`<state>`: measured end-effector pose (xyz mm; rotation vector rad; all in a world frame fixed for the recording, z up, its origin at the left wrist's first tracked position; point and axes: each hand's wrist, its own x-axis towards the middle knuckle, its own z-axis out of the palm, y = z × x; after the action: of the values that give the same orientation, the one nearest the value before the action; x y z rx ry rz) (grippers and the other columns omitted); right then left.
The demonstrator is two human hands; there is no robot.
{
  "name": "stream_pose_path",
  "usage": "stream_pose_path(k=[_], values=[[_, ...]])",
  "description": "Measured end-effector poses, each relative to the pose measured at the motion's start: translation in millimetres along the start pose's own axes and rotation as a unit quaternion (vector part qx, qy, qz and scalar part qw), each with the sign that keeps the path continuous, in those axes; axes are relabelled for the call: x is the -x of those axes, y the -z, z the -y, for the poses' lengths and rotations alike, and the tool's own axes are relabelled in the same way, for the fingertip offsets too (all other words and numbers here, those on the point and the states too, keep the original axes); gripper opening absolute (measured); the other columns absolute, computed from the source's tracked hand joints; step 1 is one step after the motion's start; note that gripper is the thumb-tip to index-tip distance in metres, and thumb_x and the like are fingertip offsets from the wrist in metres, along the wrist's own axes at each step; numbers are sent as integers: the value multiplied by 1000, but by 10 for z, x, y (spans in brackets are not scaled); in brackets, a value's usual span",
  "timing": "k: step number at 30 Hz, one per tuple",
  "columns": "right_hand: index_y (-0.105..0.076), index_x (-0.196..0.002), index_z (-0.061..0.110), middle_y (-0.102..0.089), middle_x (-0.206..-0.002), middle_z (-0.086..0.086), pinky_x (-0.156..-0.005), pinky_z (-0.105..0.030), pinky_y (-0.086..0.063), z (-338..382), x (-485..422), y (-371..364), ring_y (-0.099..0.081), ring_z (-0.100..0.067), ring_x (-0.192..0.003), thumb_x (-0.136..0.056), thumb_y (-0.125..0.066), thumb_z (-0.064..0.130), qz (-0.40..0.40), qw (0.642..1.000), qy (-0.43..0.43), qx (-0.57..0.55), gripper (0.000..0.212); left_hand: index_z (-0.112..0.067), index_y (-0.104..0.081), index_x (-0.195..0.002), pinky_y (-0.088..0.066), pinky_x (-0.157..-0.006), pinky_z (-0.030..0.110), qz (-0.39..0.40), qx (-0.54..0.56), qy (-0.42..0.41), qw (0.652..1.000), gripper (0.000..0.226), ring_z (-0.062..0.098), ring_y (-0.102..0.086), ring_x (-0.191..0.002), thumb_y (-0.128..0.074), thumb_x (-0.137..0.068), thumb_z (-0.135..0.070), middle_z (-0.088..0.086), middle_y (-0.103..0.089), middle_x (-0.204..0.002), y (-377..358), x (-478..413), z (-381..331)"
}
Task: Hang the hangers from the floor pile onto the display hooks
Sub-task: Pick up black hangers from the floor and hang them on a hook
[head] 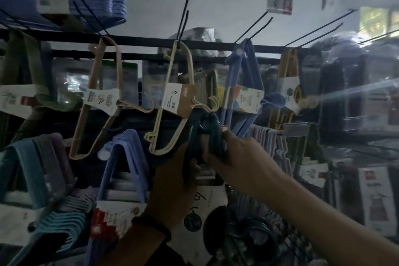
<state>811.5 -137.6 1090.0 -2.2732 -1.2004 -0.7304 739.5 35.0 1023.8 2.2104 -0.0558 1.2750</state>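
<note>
A dark green pack of hangers [205, 134] with a white paper sleeve [203, 205] is raised in front of the display rack. My left hand [172, 181] grips the pack from below on its left side. My right hand [235, 151] grips its right side near the hooked top. The pack's top sits just below a cream hanger pack [172, 101] that hangs from a black display hook [183, 17]. Whether the green pack rests on any hook is hidden behind my hands.
A black rail [151, 41] carries hooks with a peach hanger pack [101, 101], blue hangers [241, 93] and yellow hangers [287, 84]. Bare hooks [254, 28] jut out at upper right. More blue hangers [123, 164] and teal hangers [21, 170] hang lower left.
</note>
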Motion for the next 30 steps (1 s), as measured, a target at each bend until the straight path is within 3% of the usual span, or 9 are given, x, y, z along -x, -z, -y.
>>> stream_pose_path(k=[2,5,7,9,14,18,23,26,30], values=[[-47,-109,23,-61,-82,0,-51,-36,-52,-82,8,31,-61,-20,-64,-99,-49,59,-17,999,-44,2,37,-33,-50,-148,-55,-76,15,-20,-10,-32,999,41,10,-66,-83,-52,-108,-24,-18,-66,-93,-171,-50,-130],[-51,-100,22,-60,-89,0,-59,-37,-52,-350,76,199,-62,-23,-73,-99,-50,45,-63,994,-76,47,24,-34,-55,-142,-43,-71,-2,-46,20,-63,997,38,-3,-63,-93,-57,-105,-24,-11,-71,-100,-497,-158,-492],[-55,-89,23,-63,-83,2,-62,-39,-58,-609,157,395,-64,-21,-71,-95,-54,39,-76,991,-91,67,18,-29,-52,-148,-47,-74,6,-23,49,-88,995,43,6,-59,-98,-58,-105,-27,-9,-70,-102,-752,-244,-785],[-56,-77,22,-65,-72,3,-57,-37,-59,-894,232,631,-65,-17,-61,-92,-53,36,-69,989,-119,61,20,-33,-44,-152,-49,-69,24,36,58,-106,992,46,19,-60,-86,-51,-107,-38,-6,-66,-98,-1008,-357,-1035],[-54,-69,24,-67,-71,1,-54,-37,-60,-1772,164,1232,-67,-18,-61,-90,-62,22,-63,984,-145,79,23,-37,-51,-138,-37,-49,19,100,-24,-122,987,42,5,-46,-49,-44,-104,-61,-7,-46,-58,-1573,-908,-1539],[-60,-77,16,-63,-71,3,-57,-34,-60,-2566,-206,1733,-66,-15,-63,-95,-63,31,-64,976,-167,123,24,-26,-52,-149,-56,-84,30,59,-71,-144,985,65,15,-66,-89,-45,-99,-67,2,-73,-102,-1927,-1428,-1927],[-65,-83,3,-64,-78,-3,-67,-34,-61,-3150,-731,2419,-69,-22,-75,-101,-59,21,-57,977,-67,193,26,-48,-14,-163,-20,-126,36,78,-146,-177,970,74,18,-25,-156,-45,-99,-69,-12,-9,-174,-2420,-2051,-2329],[-69,-87,8,-50,-66,5,-56,-27,-48,-3541,-1257,2633,-55,-15,-61,-100,-59,22,-109,968,-54,220,21,-63,8,-156,-17,-129,48,106,-234,-182,949,74,19,0,-161,-37,-98,-74,-26,31,-165,-2636,-2409,-2378],[-44,-67,17,-50,-65,0,-43,-23,-32,-3862,-1711,2776,-50,-14,-56,-94,-64,18,-159,968,-51,187,34,-54,15,-159,-17,-129,52,107,-330,-185,919,81,13,11,-160,-32,-97,-78,-29,39,-160,-2734,-2879,-2450]])
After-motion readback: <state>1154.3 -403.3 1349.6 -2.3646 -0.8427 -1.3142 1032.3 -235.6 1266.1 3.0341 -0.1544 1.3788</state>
